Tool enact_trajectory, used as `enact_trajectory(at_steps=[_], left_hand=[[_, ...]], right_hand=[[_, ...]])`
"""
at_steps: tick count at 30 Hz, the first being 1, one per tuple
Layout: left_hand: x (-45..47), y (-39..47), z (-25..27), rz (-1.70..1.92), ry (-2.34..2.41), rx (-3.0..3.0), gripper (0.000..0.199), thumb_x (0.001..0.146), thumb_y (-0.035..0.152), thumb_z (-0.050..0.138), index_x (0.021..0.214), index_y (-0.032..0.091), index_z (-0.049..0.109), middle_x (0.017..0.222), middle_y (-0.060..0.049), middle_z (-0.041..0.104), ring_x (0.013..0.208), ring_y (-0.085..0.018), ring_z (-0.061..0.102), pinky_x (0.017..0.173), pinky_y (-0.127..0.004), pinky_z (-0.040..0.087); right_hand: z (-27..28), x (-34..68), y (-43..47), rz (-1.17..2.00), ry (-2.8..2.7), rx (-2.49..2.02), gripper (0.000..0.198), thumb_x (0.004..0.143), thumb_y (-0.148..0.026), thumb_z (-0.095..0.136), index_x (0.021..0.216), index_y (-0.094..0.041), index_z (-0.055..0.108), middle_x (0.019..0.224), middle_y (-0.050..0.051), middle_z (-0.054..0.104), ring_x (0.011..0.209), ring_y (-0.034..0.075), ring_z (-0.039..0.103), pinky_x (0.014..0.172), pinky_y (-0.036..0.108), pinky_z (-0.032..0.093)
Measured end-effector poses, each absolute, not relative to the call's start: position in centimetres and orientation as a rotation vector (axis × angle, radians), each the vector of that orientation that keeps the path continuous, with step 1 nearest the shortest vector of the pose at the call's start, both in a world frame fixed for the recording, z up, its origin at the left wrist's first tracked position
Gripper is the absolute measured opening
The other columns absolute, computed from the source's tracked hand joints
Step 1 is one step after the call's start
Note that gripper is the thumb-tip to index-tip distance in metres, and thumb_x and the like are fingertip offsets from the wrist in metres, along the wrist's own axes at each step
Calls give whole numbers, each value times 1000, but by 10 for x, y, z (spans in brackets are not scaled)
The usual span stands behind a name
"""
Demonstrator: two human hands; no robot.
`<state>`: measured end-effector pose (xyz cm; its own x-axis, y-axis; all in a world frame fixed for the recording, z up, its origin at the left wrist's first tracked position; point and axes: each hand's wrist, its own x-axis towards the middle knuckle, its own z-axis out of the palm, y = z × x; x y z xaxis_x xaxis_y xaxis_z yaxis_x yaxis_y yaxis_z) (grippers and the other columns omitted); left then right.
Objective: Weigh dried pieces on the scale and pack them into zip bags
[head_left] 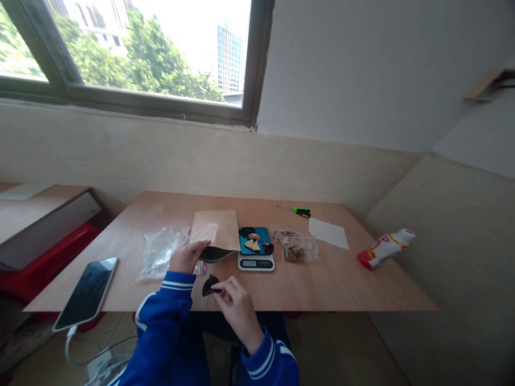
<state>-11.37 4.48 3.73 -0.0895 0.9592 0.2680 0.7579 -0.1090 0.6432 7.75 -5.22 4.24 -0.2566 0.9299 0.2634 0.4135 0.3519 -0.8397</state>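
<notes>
My left hand [188,257] is closed on the near edge of a brown paper bag [219,225], whose dark mouth gapes towards me. Below that mouth, my right hand [234,302] pinches a thin, dark, rounded piece [210,286] of a kind I cannot make out. Just right of the bag stands a small white kitchen scale [245,269] with a blue platform. On the platform lie several dark pieces and pale, brownish slices [252,245]. The numbers on its display are too small to read.
Clear plastic bags [159,252] lie left of the paper bag. A zip bag of brown lumps [295,249] is right of the scale. Farther out are screwdrivers [301,210], white paper [329,234], a tilted-looking bottle [386,249] and a cabled phone [86,294] at the left edge.
</notes>
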Motion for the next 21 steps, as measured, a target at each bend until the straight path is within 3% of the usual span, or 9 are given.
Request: enact_trajectory(at_steps=[12, 17, 21], left_hand=[[-116, 40, 36, 1012, 1858, 1845, 23, 82, 29, 58, 98, 30, 74, 90, 4, 76, 85, -18, 72, 70, -24, 53], [-119, 38, 36, 1010, 1884, 1825, 23, 82, 29, 57, 98, 29, 74, 89, 3, 76, 83, -19, 72, 71, -25, 53], [-119, 38, 32, 1017, 1869, 1830, 24, 83, 31, 57, 100, 30, 74, 91, 3, 76, 85, -19, 71, 73, -25, 53]], right_hand=[[41, 92, -44, 753, -1888, -1078, 13, 85, -18, 62, 94, -22, 69, 76, 0, 58, 65, 13, 54, 63, 24, 44], [46, 150, 30, 310, -1724, -1311, 19, 91, -27, 52, 99, -19, 67, 79, 3, 59, 71, 16, 55, 64, 26, 45], [42, 185, 100, 82, -1813, -1639, 21, 89, -24, 50, 98, -16, 67, 88, 7, 61, 83, 20, 57, 77, 30, 44]])
